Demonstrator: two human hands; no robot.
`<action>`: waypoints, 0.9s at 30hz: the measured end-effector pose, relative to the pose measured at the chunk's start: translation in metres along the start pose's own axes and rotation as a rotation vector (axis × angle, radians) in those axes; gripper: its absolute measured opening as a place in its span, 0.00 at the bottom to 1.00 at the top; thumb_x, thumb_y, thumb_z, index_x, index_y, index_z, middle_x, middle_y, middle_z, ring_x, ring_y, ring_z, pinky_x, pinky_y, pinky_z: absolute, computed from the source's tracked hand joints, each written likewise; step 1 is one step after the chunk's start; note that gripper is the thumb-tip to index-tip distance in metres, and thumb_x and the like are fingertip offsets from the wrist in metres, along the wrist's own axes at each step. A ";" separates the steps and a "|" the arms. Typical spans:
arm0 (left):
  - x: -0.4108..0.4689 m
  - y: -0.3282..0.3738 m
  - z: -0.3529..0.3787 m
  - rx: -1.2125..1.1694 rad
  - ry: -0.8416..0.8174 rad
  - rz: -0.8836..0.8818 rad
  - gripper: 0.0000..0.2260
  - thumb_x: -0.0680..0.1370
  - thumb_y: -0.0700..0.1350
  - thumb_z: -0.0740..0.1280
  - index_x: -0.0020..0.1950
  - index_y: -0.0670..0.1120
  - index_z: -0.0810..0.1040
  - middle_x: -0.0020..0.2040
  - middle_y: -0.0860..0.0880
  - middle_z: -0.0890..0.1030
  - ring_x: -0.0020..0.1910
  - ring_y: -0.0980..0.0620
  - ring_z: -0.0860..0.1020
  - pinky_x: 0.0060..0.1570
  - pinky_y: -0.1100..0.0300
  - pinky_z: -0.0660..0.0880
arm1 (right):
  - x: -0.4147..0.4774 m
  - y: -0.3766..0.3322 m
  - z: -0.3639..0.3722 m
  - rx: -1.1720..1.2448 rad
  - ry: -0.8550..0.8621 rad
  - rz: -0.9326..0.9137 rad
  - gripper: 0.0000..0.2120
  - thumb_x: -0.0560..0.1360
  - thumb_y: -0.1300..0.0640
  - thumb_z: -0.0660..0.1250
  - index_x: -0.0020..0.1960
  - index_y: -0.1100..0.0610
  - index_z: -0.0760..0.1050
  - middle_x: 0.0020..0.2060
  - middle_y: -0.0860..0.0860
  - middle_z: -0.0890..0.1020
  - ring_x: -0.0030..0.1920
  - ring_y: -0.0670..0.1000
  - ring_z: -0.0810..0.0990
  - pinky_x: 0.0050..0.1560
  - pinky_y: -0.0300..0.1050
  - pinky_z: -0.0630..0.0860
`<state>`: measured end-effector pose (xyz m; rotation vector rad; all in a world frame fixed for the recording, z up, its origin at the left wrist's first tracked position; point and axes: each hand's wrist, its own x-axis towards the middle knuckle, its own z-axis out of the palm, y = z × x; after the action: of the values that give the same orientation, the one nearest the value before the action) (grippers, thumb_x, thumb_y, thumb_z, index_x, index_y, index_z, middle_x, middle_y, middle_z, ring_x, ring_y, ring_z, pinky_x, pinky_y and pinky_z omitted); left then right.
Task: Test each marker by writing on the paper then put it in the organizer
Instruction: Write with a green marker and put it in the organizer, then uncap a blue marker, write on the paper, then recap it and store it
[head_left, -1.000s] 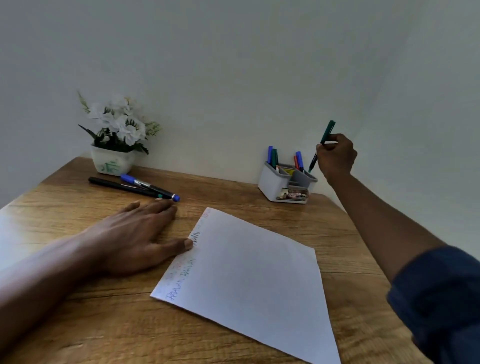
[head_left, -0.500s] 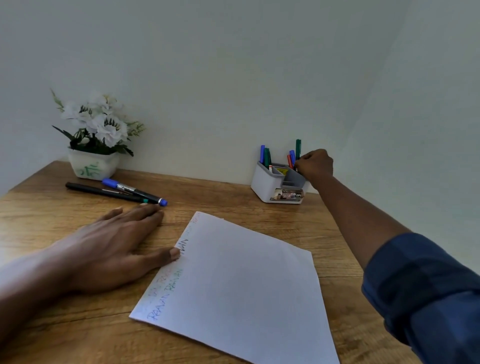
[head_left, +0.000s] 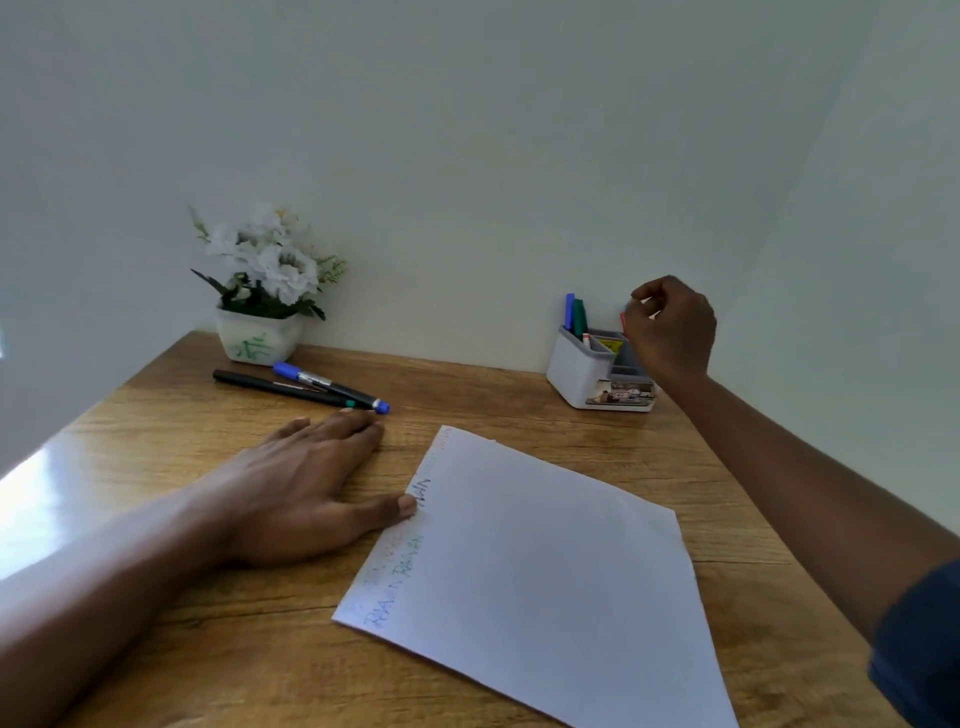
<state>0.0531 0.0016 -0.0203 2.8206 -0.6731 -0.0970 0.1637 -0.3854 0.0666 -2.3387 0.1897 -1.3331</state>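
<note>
A white sheet of paper (head_left: 545, 571) lies on the wooden table, with coloured test writing along its left edge. My left hand (head_left: 291, 493) rests flat on the table, its thumb touching that edge. A white and grey organizer (head_left: 579, 374) stands at the back right with a blue marker (head_left: 570, 309), a green marker (head_left: 580, 314) and a red tip (head_left: 623, 318) sticking up. My right hand (head_left: 670, 327) hovers just above the organizer's right side, fingers loosely curled, holding nothing. A blue-capped marker (head_left: 332, 387) and a black marker (head_left: 280, 387) lie side by side beyond my left fingertips.
A white pot of white flowers (head_left: 260, 338) stands at the back left against the wall. Walls close off the table at the back and on the right. Bare wood shows between the paper and the organizer.
My right hand lowered the green marker into the organizer, let go of it and has lifted slightly. My left hand stayed flat beside the paper.
</note>
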 end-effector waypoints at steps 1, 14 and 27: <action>0.002 0.007 -0.002 0.009 -0.030 0.006 0.51 0.65 0.84 0.44 0.82 0.60 0.46 0.81 0.62 0.44 0.80 0.58 0.49 0.70 0.60 0.44 | -0.010 -0.008 -0.004 0.039 0.007 -0.096 0.04 0.73 0.58 0.70 0.47 0.53 0.81 0.39 0.50 0.84 0.44 0.53 0.82 0.51 0.55 0.79; -0.004 0.005 -0.006 0.057 -0.021 -0.002 0.45 0.74 0.77 0.52 0.83 0.54 0.48 0.83 0.54 0.46 0.81 0.56 0.47 0.79 0.52 0.45 | -0.088 -0.210 0.090 0.369 -1.027 -0.218 0.07 0.75 0.58 0.73 0.52 0.59 0.84 0.44 0.53 0.86 0.42 0.50 0.86 0.35 0.36 0.78; 0.001 -0.002 0.002 0.044 0.032 0.025 0.46 0.73 0.78 0.51 0.83 0.52 0.51 0.84 0.50 0.50 0.82 0.52 0.49 0.78 0.50 0.46 | -0.085 -0.244 0.117 -0.031 -1.111 -0.441 0.10 0.71 0.60 0.75 0.52 0.58 0.84 0.47 0.54 0.86 0.47 0.51 0.84 0.48 0.45 0.82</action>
<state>0.0547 0.0021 -0.0229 2.8479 -0.7113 -0.0332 0.1942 -0.1037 0.0553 -2.8543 -0.6679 -0.0022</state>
